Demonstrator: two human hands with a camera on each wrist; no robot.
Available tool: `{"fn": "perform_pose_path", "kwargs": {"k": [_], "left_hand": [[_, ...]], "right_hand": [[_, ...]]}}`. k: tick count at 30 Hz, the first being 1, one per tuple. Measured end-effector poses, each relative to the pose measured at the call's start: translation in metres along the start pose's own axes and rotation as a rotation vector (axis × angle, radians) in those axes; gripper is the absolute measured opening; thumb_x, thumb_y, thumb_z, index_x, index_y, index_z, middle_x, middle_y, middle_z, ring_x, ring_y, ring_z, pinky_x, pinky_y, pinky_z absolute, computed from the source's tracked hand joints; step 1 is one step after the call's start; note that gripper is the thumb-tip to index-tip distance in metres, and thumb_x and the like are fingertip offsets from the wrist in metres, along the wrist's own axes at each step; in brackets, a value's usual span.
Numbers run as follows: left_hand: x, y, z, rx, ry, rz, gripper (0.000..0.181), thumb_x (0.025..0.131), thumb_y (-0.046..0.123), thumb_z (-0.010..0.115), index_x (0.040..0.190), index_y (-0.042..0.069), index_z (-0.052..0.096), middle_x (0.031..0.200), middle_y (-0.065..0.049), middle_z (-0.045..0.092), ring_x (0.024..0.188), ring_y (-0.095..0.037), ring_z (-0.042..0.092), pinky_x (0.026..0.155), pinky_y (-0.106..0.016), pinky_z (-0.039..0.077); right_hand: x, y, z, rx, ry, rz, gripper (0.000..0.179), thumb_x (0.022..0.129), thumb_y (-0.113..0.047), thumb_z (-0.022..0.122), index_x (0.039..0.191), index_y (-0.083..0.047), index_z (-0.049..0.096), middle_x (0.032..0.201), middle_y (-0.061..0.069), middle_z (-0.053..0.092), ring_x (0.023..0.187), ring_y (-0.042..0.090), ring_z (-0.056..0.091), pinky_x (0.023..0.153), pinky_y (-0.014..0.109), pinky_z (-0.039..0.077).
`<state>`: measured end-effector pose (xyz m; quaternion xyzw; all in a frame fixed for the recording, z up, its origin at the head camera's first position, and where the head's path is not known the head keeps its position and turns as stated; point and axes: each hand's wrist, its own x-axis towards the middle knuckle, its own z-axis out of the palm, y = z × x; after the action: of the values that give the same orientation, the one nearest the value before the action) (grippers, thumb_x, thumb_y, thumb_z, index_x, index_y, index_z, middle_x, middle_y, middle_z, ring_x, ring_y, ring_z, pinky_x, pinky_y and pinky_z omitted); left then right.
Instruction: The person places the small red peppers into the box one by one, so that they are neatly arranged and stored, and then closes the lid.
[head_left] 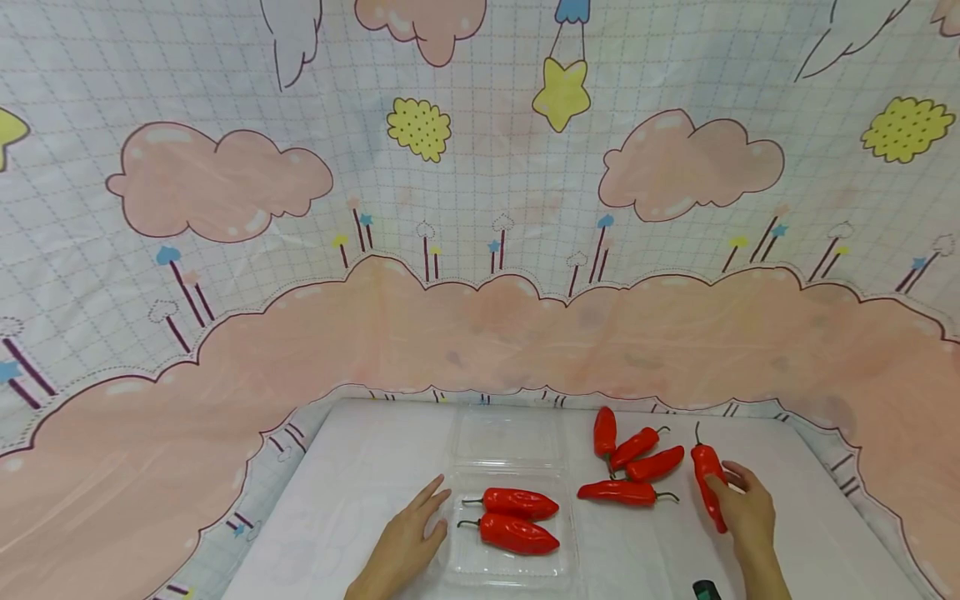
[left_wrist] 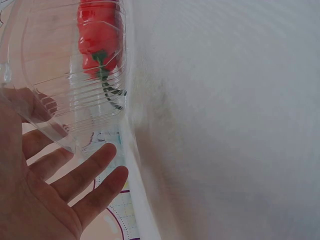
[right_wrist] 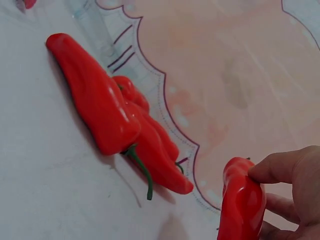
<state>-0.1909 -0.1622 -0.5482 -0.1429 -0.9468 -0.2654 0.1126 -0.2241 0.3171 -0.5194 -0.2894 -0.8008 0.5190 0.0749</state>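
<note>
White table [head_left: 322,500], seven peppers [head_left: 622,493], two in tray [head_left: 468,562], one in fingers [right_wrist: 276,168]

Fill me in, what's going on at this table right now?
A person's right hand holds one red pepper near its side of the table. The left hand, fingers spread, is beside the clear plastic container; I can't tell whether it touches it. Two peppers lie side by side in the container, whose lid is open. Four loose peppers lie on the table between the container and the held one.
</note>
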Motion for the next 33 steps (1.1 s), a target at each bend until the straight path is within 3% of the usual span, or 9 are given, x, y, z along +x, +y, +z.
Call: {"fn": "perform_pose_path", "kwargs": {"k": [3, 6, 8, 15, 22, 28, 33], "left_hand": [[0.000, 0.001, -0.001, -0.004, 0.000, 0.000, 0.042, 0.090, 0.018, 0.064, 0.132, 0.011, 0.062, 0.150, -0.001, 0.050, 0.121, -0.027, 0.063, 0.095, -0.050, 0.053], [-0.001, 0.001, 0.000, -0.002, 0.007, 0.000, 0.042, 0.090, 0.018, 0.064, 0.132, 0.012, 0.062, 0.150, 0.000, 0.050, 0.120, -0.027, 0.063, 0.095, -0.050, 0.053], [-0.001, 0.001, 0.000, 0.002, 0.012, 0.001, 0.042, 0.090, 0.018, 0.064, 0.131, 0.012, 0.062, 0.150, 0.000, 0.050, 0.120, -0.027, 0.063, 0.095, -0.049, 0.053], [-0.001, 0.001, 0.000, -0.005, 0.010, -0.006, 0.042, 0.090, 0.018, 0.064, 0.132, 0.012, 0.062, 0.150, 0.001, 0.049, 0.122, -0.027, 0.062, 0.096, -0.050, 0.053], [0.000, 0.001, 0.000, -0.007, 0.001, -0.012, 0.042, 0.091, 0.018, 0.064, 0.133, 0.012, 0.062, 0.151, 0.001, 0.049, 0.123, -0.027, 0.061, 0.097, -0.050, 0.052], [0.000, 0.000, 0.002, -0.006, 0.003, -0.011, 0.042, 0.091, 0.019, 0.064, 0.132, 0.014, 0.062, 0.151, 0.002, 0.049, 0.122, -0.026, 0.062, 0.097, -0.050, 0.052], [0.000, -0.001, 0.001, -0.010, -0.007, -0.015, 0.042, 0.091, 0.018, 0.063, 0.133, 0.012, 0.061, 0.151, 0.001, 0.049, 0.122, -0.026, 0.062, 0.097, -0.051, 0.052]], "right_hand": [[-0.002, -0.003, -0.002, -0.018, 0.003, -0.015, 0.059, 0.097, -0.033, 0.055, 0.146, -0.004, 0.040, 0.145, 0.028, 0.041, 0.125, 0.046, 0.040, 0.074, 0.041, 0.056], [-0.004, -0.006, -0.003, -0.021, 0.009, -0.038, 0.056, 0.097, -0.031, 0.055, 0.145, -0.005, 0.042, 0.145, 0.026, 0.043, 0.124, 0.044, 0.043, 0.063, 0.025, 0.049], [-0.007, -0.009, -0.004, -0.011, 0.010, -0.045, 0.057, 0.097, -0.032, 0.055, 0.146, -0.006, 0.042, 0.145, 0.025, 0.043, 0.124, 0.044, 0.044, 0.061, 0.021, 0.047], [-0.016, -0.020, -0.003, 0.013, 0.013, -0.055, 0.057, 0.097, -0.031, 0.057, 0.146, -0.008, 0.043, 0.146, 0.023, 0.044, 0.124, 0.042, 0.046, 0.065, 0.025, 0.051], [-0.028, -0.027, 0.002, -0.012, 0.002, -0.095, 0.056, 0.097, -0.029, 0.058, 0.146, -0.008, 0.043, 0.145, 0.023, 0.045, 0.123, 0.042, 0.048, 0.079, 0.041, 0.060], [-0.038, -0.031, 0.008, -0.031, -0.026, -0.150, 0.051, 0.095, -0.023, 0.058, 0.142, -0.007, 0.047, 0.142, 0.023, 0.049, 0.119, 0.041, 0.053, 0.070, 0.032, 0.058], [-0.045, -0.034, 0.013, -0.035, -0.054, -0.174, 0.050, 0.095, -0.023, 0.059, 0.141, -0.007, 0.048, 0.140, 0.023, 0.051, 0.118, 0.040, 0.054, 0.071, 0.034, 0.059]]}}
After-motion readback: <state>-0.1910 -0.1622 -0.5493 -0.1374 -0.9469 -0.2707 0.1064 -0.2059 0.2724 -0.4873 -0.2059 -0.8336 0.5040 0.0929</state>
